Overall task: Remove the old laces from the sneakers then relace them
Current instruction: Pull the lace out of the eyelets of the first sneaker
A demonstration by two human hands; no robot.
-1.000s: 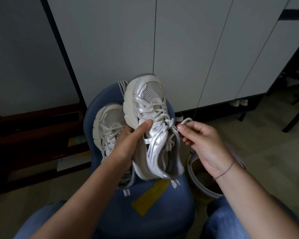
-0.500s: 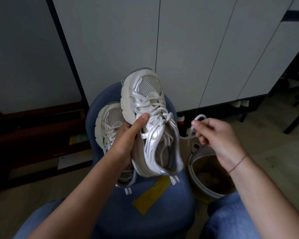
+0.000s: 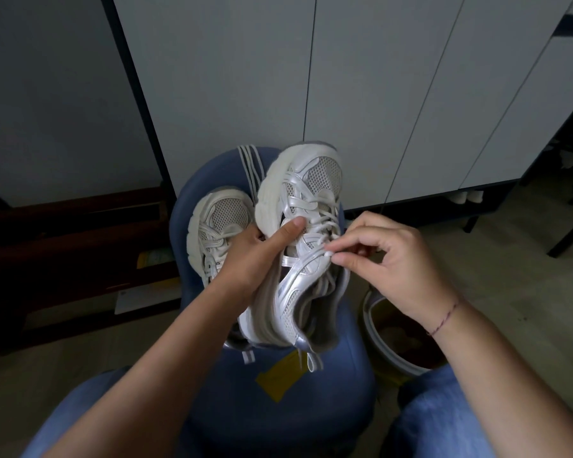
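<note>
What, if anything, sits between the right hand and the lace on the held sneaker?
Nothing visible. The right hand pinches the lace at its fingertips, on the sneaker that the left hand grips. The second sneaker lies partly behind the left hand.

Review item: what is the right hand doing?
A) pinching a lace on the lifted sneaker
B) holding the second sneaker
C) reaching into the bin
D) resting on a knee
A: the right hand pinches a white lace with thumb and forefinger on the sneaker that the left hand grips.

Sneaker (image 3: 219, 219) and laces (image 3: 250, 166) crowd the stool (image 3: 278, 424), cabinet doors (image 3: 377, 94) just behind.
</note>
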